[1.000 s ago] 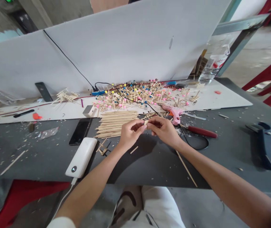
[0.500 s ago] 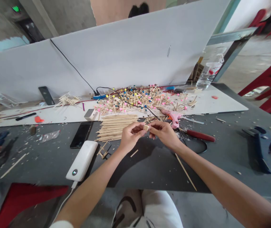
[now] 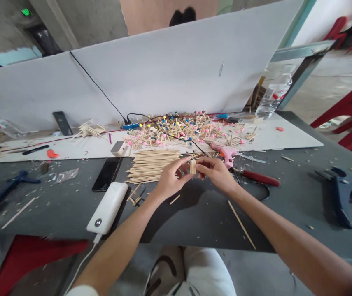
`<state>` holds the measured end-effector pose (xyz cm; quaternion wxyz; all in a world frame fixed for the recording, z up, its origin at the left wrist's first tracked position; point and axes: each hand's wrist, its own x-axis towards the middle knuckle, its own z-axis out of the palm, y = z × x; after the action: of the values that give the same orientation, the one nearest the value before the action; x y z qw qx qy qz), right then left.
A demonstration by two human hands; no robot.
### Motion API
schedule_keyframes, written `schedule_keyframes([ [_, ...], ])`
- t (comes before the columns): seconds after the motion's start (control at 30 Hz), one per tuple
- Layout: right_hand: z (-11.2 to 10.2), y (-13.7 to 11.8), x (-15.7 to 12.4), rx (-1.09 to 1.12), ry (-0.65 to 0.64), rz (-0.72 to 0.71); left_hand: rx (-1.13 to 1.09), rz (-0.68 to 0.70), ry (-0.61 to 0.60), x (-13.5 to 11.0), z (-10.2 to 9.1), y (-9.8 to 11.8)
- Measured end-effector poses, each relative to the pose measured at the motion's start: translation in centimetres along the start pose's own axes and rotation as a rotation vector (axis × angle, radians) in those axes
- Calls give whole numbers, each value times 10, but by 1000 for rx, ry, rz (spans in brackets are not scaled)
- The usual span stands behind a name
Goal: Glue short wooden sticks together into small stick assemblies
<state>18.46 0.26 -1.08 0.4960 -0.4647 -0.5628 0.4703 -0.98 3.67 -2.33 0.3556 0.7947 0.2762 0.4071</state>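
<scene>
A small bundle of short wooden sticks (image 3: 192, 166) is held upright above the dark table. My right hand (image 3: 211, 170) pinches it from the right with thumb and forefinger. My left hand (image 3: 172, 176) curves round its other side, forefinger near the top end and thumb near the bottom. Just behind my left hand lies a row of long wooden sticks (image 3: 151, 164). A pink glue gun (image 3: 227, 154) and a red-handled tool (image 3: 260, 177) rest beyond my right hand. One short stick piece (image 3: 175, 199) is on the table below my left wrist.
A heap of sticks with coloured balls (image 3: 176, 129) covers the white board (image 3: 293, 137). To the left are a power bank (image 3: 108, 207), a phone (image 3: 106, 174) and blue-handled pliers (image 3: 9, 189). Blue cutters (image 3: 341, 197) lie at the right. A water bottle (image 3: 274, 94) stands behind.
The bundle has turned from its end facing me to upright with its long side showing. My left fingers have spread wider round it. At far left, a co-worker's hand has withdrawn from the blue-handled pliers.
</scene>
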Motion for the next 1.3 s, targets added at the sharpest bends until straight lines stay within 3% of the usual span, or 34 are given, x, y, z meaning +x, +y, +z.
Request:
schedule_keyframes([
  [0.13,-1,-1,-1,-26,-13,21,154,115,-32,0,-3,-6],
  [0.3,-2,-1,-1,-109,-14,-21,246,100,-38,1,-6,-3],
  [0.37,-11,-3,2,-201,46,-61,258,87,-22,1,-6,1],
  [0.47,-41,-7,9,-445,281,-70,245,59,18,1,-6,3],
  [0.57,-78,-9,14,-874,520,84,234,30,48,0,-5,2],
  [0.63,-95,-5,15,-1095,497,226,236,14,53,0,-4,1],
  [0.73,-104,6,16,-1225,361,339,227,-7,22,-1,-3,2],
  [0.87,-98,17,20,-1219,352,350,233,-17,-48,-1,-4,5],
  [1.13,-100,4,20,-1016,541,376,210,-39,-37,-1,-3,6],
  [1.23,-95,-5,16,-853,644,341,177,-49,-19,-1,-2,5],
  [1.3,-87,-8,15,-620,705,256,161,-57,-9,-1,-2,6],
])
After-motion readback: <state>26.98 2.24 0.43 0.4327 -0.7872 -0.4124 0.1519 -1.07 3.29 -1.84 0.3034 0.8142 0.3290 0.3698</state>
